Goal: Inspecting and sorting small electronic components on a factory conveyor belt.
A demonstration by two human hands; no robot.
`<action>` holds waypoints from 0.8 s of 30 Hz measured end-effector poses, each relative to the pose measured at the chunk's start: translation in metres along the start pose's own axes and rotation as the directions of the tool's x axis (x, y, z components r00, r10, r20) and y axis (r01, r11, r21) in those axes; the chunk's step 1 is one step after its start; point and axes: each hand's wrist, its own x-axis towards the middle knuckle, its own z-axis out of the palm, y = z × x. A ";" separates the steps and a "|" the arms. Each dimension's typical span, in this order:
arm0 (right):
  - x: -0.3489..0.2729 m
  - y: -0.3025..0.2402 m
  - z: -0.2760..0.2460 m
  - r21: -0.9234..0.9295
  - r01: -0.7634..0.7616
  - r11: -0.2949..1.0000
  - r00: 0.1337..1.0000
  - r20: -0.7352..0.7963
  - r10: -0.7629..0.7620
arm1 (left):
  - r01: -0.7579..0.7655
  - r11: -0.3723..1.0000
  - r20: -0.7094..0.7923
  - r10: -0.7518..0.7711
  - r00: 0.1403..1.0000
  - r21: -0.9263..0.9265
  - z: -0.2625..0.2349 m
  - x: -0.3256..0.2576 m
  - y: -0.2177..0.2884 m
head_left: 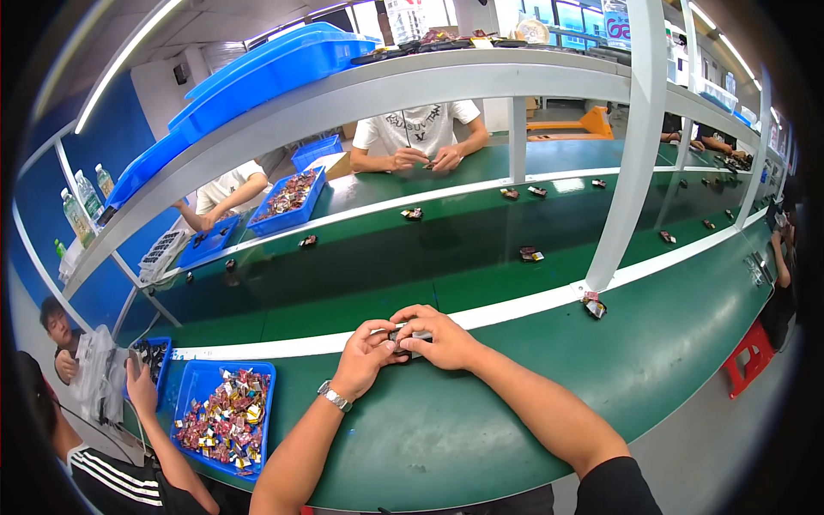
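Note:
My left hand (364, 359), with a silver watch on its wrist, and my right hand (439, 337) meet over the green tabletop (481, 412). Between the closed fingertips of both is a small dark piece (400, 347), mostly covered by the fingers, so its exact kind does not show. Left of my left forearm stands a blue bin (271, 403) full of small parts in red, white and yellow. A small dark assembly with reddish and white bits (593, 305) lies on the bench to the right, apart from my hands.
Beyond a white rail (515, 307) runs a green conveyor belt (369, 275) carrying several small assemblies. A white post (631, 163) rises at the right, under an overhead shelf with blue trays (266, 69). Co-workers sit across and at the left, near another blue bin (319, 184).

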 end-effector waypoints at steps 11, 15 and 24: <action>-0.004 -0.001 -0.004 -0.093 0.009 0.996 0.995 -0.093 -0.018 | 0.019 1.000 0.005 -0.019 1.000 0.012 -0.001 0.011 -0.008; -0.002 -0.002 -0.001 -0.188 0.000 0.982 0.988 -0.150 -0.029 | 0.038 0.999 -0.008 -0.038 0.999 0.010 0.004 0.014 -0.003; -0.010 0.009 0.004 -0.424 0.149 0.894 0.942 -0.213 -0.258 | -0.126 0.991 0.058 0.128 0.990 -0.038 0.003 0.025 -0.038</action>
